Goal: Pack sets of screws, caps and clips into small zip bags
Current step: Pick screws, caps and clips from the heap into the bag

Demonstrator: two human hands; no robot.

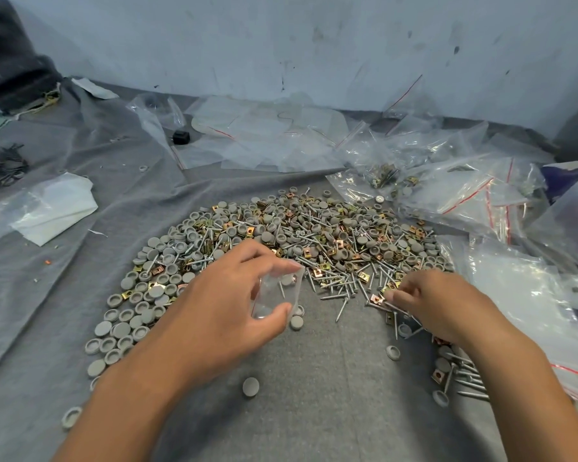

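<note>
The left hand [214, 305] holds a small clear plastic zip bag [278, 293] just above the grey cloth table cover [314, 378]. The thumb is curled under the bag and the fingers are curled over its top edge, so the bag is pinched between them. A grey cap and a screw show through the bag. The right hand [437, 305] is down at the near right edge of the big pile of grey round plastic caps, silver metal screws and gold square metal clips [297, 238]. Its fingers are bent in close together, and they pinch a few silver screws [394, 306] that lie at the pile's edge. The pile curves around both hands like a half ring, with caps thick on the left side and screws thick on the right. Between the two arms there is a bare patch of grey cloth with one loose grey cap [250, 386] on it. More clear zip bags with red strips [464, 191] are heaped on the right, touching the pile's far right edge. Flat clear plastic sheets [264, 138] lie behind the pile, near the pale blue wall [314, 38]. A folded white plastic bag [57, 208] lies on the left, well apart from the pile.
</note>
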